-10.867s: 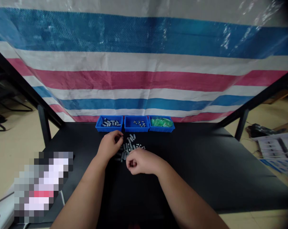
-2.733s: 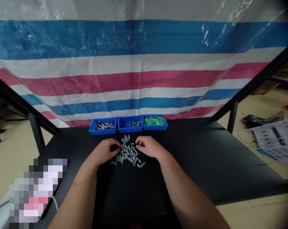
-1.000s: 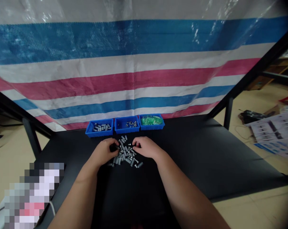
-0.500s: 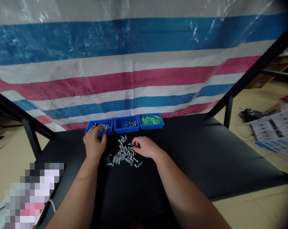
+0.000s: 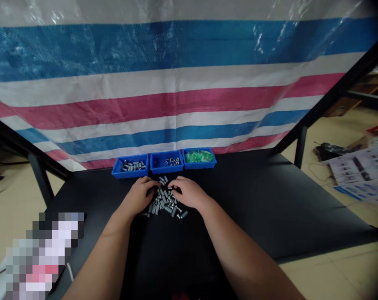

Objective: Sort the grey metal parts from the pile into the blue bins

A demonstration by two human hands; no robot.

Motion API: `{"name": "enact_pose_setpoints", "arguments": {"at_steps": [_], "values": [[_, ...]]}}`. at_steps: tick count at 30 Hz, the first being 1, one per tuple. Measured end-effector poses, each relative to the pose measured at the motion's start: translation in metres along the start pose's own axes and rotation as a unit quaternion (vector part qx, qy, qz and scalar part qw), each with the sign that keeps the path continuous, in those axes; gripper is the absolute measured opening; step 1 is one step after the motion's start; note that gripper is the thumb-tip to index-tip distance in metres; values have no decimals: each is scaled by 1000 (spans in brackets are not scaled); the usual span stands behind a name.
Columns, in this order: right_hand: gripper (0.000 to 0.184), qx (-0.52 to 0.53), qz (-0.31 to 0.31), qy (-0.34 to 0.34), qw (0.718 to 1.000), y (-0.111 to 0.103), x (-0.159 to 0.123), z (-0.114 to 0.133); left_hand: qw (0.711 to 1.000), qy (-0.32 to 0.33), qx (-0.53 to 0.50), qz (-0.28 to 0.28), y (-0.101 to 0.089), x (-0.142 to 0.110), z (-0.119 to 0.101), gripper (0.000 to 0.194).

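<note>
Loose grey metal standoffs in a low heap on the black table, mid-frame; left hand at the heap's 9 o'clock, right hand at its 3 — both curled over, fingertips down at its edge; any pinch is hidden, cannot tell. Three blue plastic bins in a row at 12, the rightmost holding green pieces; risk — round bodies lying free: one knocked by a finger could roll away across the tabletop.
</note>
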State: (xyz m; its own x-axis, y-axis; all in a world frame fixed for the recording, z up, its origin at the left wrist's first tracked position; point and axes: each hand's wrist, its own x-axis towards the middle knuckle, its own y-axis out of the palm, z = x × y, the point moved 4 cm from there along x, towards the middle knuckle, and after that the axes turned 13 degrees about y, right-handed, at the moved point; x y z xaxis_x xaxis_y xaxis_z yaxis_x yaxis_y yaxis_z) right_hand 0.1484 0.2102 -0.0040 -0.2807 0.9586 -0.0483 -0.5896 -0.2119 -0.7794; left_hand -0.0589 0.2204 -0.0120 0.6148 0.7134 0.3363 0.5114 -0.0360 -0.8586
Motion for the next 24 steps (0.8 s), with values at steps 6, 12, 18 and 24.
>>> {"name": "enact_pose_setpoints", "arguments": {"at_steps": [6, 12, 18, 24], "values": [[27, -20, -6, 3, 1000, 4, 2, -1, 999, -24, 27, -4, -2, -2, -1, 16], [42, -9, -1, -18, 1000, 5, 2, -3, 983, -116, 51, -130, -25, -3, 0, 20], [29, -16, -5, -11, 1000, 4, 1, -4, 907, -205, 203, -306, -48, -3, 19, 22], [22, -17, -12, -2, 1000, 6, 4, -6, 922, -179, 203, -277, -41, -1, 20, 19]]}}
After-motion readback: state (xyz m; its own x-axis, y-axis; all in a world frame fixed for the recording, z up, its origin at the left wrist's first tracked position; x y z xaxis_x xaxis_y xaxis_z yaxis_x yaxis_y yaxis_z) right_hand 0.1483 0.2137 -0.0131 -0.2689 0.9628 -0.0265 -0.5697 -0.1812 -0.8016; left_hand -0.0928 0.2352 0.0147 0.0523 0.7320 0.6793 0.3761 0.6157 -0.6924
